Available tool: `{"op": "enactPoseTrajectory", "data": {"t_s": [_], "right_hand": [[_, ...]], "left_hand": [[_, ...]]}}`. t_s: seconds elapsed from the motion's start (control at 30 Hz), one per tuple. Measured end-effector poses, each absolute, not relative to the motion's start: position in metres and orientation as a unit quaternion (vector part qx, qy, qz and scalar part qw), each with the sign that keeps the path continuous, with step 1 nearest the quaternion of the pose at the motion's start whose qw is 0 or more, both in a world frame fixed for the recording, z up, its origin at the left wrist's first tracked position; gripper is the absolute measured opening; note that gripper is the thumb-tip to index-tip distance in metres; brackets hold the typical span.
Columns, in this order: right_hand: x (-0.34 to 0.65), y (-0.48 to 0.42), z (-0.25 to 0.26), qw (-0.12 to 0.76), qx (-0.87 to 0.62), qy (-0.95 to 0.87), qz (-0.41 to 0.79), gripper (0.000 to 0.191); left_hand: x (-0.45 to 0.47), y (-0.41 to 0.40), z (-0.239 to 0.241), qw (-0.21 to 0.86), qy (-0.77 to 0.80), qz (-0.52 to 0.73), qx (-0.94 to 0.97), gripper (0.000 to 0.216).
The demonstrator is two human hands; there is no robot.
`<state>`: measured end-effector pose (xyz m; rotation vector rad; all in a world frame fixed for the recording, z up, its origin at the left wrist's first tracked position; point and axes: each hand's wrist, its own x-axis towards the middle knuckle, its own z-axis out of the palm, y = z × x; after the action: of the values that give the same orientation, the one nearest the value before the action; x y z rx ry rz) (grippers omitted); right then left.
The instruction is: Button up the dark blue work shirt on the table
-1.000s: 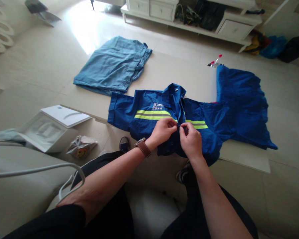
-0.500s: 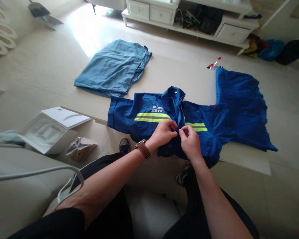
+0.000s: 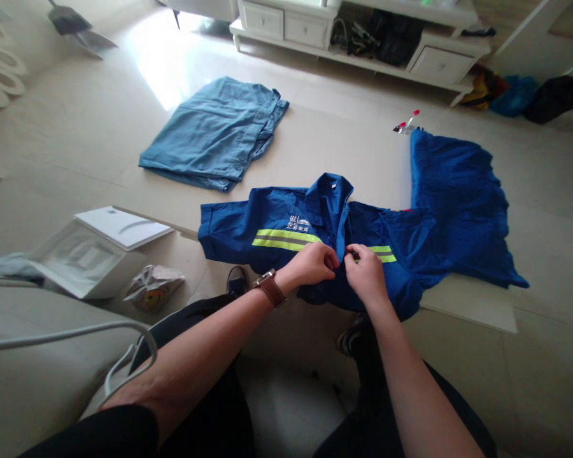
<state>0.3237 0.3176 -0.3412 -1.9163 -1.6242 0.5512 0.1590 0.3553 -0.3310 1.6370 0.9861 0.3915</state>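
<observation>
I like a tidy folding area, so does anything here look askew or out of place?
The dark blue shirt hangs over the near table edge where the left hand and right hand pinch its front. Another blue garment lies rumpled beside it. Nothing looks spilled or damaged.

A home living room: tiled floor (image 3: 76,140), white drawer cabinet (image 3: 363,32) along the wall, grey sofa (image 3: 38,375).
</observation>
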Motion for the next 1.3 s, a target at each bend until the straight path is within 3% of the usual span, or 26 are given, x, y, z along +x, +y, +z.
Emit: {"op": "enactPoseTrajectory", "data": {"t_s": [0.23, 0.43, 0.57, 0.8, 1.03, 1.3], "right_hand": [[0.321, 0.319, -0.344, 0.300, -0.732, -0.564, 0.236, 0.035], [0.320, 0.317, -0.339, 0.312, -0.738, -0.546, 0.246, 0.027], [0.319, 0.318, -0.335, 0.330, -0.734, -0.529, 0.269, 0.021], [0.321, 0.320, -0.335, 0.340, -0.729, -0.516, 0.295, 0.018], [0.325, 0.318, -0.336, 0.333, -0.728, -0.538, 0.264, 0.044], [0.322, 0.315, -0.334, 0.341, -0.711, -0.575, 0.219, 0.046]], "left_hand": [[0.154, 0.357, -0.330, 0.556, 0.390, 0.082, 0.730, 0.024], [0.149, 0.360, -0.329, 0.296, 0.446, 0.107, 0.838, 0.012], [0.151, 0.367, -0.340, 0.240, 0.486, 0.051, 0.839, 0.023], [0.172, 0.371, -0.361, 0.232, 0.524, 0.010, 0.820, 0.024], [0.185, 0.369, -0.368, 0.243, 0.559, 0.030, 0.792, 0.016], [0.180, 0.378, -0.347, 0.301, 0.566, 0.194, 0.742, 0.005]]}}
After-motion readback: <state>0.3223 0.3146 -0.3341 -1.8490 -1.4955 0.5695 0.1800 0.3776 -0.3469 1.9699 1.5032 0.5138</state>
